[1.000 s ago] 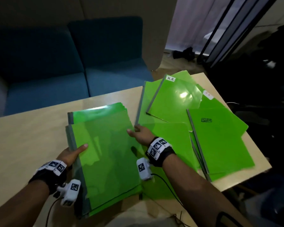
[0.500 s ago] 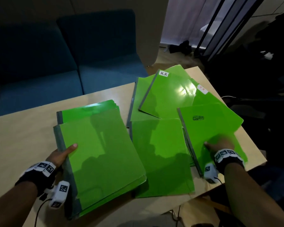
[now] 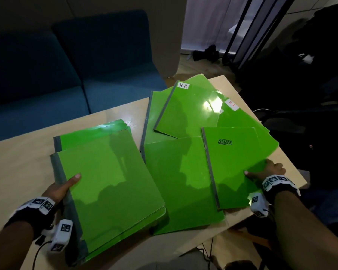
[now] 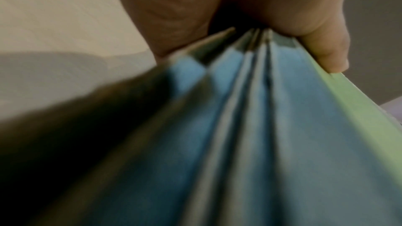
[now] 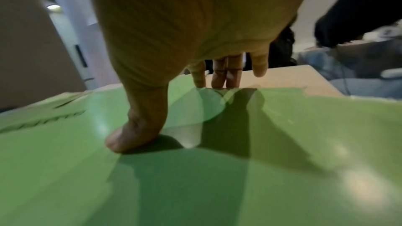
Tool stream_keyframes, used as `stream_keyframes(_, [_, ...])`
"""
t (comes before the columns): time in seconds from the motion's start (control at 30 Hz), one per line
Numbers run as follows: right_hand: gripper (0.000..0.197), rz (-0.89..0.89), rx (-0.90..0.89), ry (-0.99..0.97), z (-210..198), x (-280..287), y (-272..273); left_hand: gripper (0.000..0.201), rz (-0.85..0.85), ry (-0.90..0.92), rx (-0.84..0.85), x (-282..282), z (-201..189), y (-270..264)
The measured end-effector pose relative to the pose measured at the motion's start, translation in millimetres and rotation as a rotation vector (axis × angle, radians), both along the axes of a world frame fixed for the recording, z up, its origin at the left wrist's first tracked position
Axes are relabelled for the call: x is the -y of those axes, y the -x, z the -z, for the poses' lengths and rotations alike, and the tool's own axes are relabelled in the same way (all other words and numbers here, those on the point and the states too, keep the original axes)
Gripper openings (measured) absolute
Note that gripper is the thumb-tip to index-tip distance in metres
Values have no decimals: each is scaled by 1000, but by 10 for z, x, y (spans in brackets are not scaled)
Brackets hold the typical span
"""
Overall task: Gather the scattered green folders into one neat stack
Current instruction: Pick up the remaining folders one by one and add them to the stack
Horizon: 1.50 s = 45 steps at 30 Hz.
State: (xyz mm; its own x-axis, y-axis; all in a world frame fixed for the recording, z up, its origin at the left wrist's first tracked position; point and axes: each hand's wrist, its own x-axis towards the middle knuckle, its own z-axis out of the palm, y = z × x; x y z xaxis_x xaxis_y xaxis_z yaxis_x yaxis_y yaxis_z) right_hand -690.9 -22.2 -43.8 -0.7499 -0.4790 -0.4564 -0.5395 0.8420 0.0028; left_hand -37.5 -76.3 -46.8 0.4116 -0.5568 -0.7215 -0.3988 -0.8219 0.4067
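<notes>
My left hand (image 3: 62,189) grips a stack of green folders (image 3: 109,182) by its grey spines, thumb on top; the stack's near end hangs over the table's front edge. The left wrist view shows the spines (image 4: 250,109) fanned under my thumb (image 4: 326,54). My right hand (image 3: 265,172) holds a folder with a black scribble (image 3: 234,166) at its right edge. Its thumb (image 5: 135,137) presses on the cover while the fingers (image 5: 226,75) reach down past the far edge. More folders lie loose: a plain one (image 3: 181,182), one labelled H.R (image 3: 187,112), another with a red label (image 3: 240,121).
The light wooden table (image 3: 18,172) ends just right of my right hand and close in front. A blue sofa (image 3: 47,75) stands behind it. Dark bags (image 3: 310,55) and a cable lie on the floor at the right.
My right hand left the stack's right side and crossed to the scribbled folder at the table's right edge, where it now holds. The left hand keeps its hold on the stack.
</notes>
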Motion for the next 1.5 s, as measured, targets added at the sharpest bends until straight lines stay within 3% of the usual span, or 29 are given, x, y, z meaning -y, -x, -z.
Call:
stream_keyframes(0.07, [105, 64, 59, 36, -100, -35, -3, 104, -4, 9, -3, 2, -3, -8])
stream_keyframes(0.2, [81, 214, 158, 296, -163, -10, 75, 112, -36, 5, -30, 0, 40, -51])
stream_keyframes(0.3, [69, 189, 113, 437, -224, 30, 150, 121, -47, 4, -51, 1, 186, -178])
stream_keyframes(0.4, [64, 119, 104, 425, -292, 33, 148, 132, -38, -12, -46, 7, 511, -417])
stream_keyframes(0.47, [63, 36, 95, 331, -269, -1, 84, 132, -34, -9, -49, -19, 380, -324])
stream_keyframes(0.6, [72, -141, 50, 132, -49, -42, -199, 105, -38, 18, -74, -25, -39, 1])
stream_keyframes(0.77, [101, -103, 91, 151, -31, -70, -707, 134, -51, 20, -48, -6, 371, -274])
stream_keyframes(0.87, [114, -180, 101, 117, 7, -102, -935, 113, -69, 29, -103, -38, -48, 18])
stream_keyframes(0.97, [121, -260, 117, 155, 38, -80, -1186, 98, -72, 33, -116, -43, -37, 39])
stream_keyframes(1.1, [108, -130, 393, 263, 15, 39, -1367, 108, -83, 56, -164, -70, 5, -18])
stream_keyframes(1.23, [82, -174, 283, 231, -87, 165, -1572, 80, -87, 77, -166, -189, 34, -15])
stream_keyframes(1.37, [93, -25, 398, 287, -168, 271, -1836, 97, -89, 109, -171, -209, 2, 15])
stream_keyframes(1.5, [83, -123, 405, 382, -472, 327, -1922, 97, -113, 131, -189, -221, -44, 30])
